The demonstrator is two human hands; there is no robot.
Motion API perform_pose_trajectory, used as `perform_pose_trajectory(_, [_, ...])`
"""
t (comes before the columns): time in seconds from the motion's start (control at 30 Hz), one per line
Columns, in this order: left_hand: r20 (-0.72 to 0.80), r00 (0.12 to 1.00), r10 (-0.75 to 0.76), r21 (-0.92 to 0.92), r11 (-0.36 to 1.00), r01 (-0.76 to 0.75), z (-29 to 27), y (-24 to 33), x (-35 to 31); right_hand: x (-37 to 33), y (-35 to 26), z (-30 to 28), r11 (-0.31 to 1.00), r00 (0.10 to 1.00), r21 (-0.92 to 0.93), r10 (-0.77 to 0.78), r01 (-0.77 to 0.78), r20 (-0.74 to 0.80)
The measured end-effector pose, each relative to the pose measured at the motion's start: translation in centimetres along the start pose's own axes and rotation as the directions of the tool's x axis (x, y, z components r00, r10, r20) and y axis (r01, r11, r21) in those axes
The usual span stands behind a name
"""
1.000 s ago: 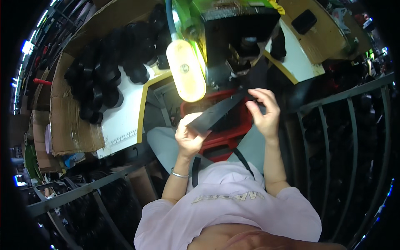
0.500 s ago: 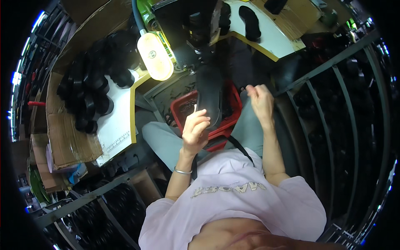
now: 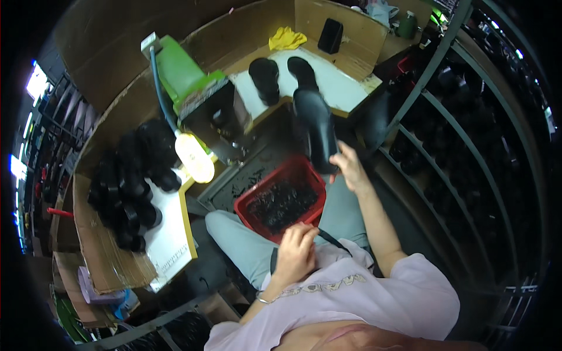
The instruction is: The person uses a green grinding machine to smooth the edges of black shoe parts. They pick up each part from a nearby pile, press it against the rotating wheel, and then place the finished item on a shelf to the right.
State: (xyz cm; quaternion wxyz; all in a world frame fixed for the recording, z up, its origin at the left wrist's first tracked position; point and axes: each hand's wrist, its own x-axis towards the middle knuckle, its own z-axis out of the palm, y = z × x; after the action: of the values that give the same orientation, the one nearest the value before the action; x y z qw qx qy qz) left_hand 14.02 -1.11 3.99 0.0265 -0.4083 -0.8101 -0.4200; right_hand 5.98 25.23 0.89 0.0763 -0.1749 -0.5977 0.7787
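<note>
My right hand (image 3: 350, 168) grips one end of a black shoe sole (image 3: 316, 126) between thumb and fingers, above the right side of the bench opening. The sole's other end points away from me, over the white bench edge. In front of my lap my left hand (image 3: 297, 251) is closed with curled fingers; whether anything is inside is hidden. Just beyond it, between my knees, stands a red plastic basket (image 3: 239, 212) holding black scraps (image 3: 278, 205). Two more black soles, one at the left (image 3: 264, 81) and one partly behind the held sole (image 3: 301, 71), lie on the bench.
A green machine (image 3: 182, 67) with a lit lamp (image 3: 195, 158) stands ahead to the left. Many black soles (image 3: 126, 184) are heaped on the bench's left side by cardboard walls (image 3: 108, 257). A yellow cloth (image 3: 287, 38) lies at the back. Metal rack rails (image 3: 436, 99) run along the right.
My left hand has left the sole and drawn back toward my lap. The right hand now holds a sole farther out. The view has shifted, showing more of the bench and basket.
</note>
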Motion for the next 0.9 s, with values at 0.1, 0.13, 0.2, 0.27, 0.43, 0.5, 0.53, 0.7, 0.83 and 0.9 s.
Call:
perform_pose_trajectory(0.1, [-0.083, 0.973, -0.214, -0.021, 0.977, 0.213, 4.3, -3.2, 0.0, 8.7, -6.4, -0.4, 0.964, 0.982, -0.191, -0.189, 0.188, 0.011])
perform_pose_trajectory(0.13, [-0.085, 0.972, -0.22, -0.009, 0.976, 0.22, 4.9, -4.1, -0.2, 11.6, -7.9, 0.1, 0.95, 0.968, -0.188, -0.252, 0.25, 0.013])
perform_pose_trajectory(0.2, [-0.103, 0.968, -0.229, 0.015, 0.973, 0.232, 5.1, -5.7, 0.2, 17.7, -9.9, 0.1, 0.905, 0.987, -0.408, -0.152, 0.122, -0.042])
perform_pose_trajectory(0.27, [-0.115, 0.975, -0.19, 0.062, 0.978, 0.198, 4.6, -6.2, 1.9, 23.9, -9.1, -2.7, 0.878, 0.979, -0.463, -0.184, 0.123, -0.089])
perform_pose_trajectory(0.43, [-0.248, 0.919, -0.306, 0.258, 0.894, 0.368, 0.5, -6.5, -1.6, 24.6, -1.6, -1.1, 0.884, 0.979, -0.462, -0.147, 0.068, -0.138])
perform_pose_trajectory(0.5, [-0.289, 0.911, -0.295, 0.33, 0.862, 0.384, -0.3, -6.9, -1.7, 26.2, 1.0, -5.8, 0.935, 0.957, -0.308, -0.234, 0.174, -0.172])
perform_pose_trajectory(0.53, [-0.296, 0.9, -0.321, 0.339, 0.845, 0.413, -0.8, -6.9, -2.3, 26.0, 1.7, -6.9, 0.956, 0.949, -0.232, -0.232, 0.181, -0.214])
perform_pose_trajectory(0.7, [-0.396, 0.843, -0.364, 0.433, 0.735, 0.521, -3.7, -6.8, -5.2, 24.4, 1.9, -8.7, 0.954, 0.961, -0.129, -0.277, 0.272, -0.021])
perform_pose_trajectory(0.83, [-0.498, 0.814, -0.3, 0.446, 0.716, 0.537, -6.3, -8.8, -5.1, 24.0, -0.6, -6.2, 0.74, 0.934, -0.622, -0.355, 0.257, -0.036])
perform_pose_trajectory(0.9, [-0.51, 0.832, -0.217, 0.477, 0.734, 0.483, -9.2, -11.2, -3.2, 26.3, -1.3, -6.2, 0.444, 0.807, -0.813, -0.588, 0.376, 0.052])
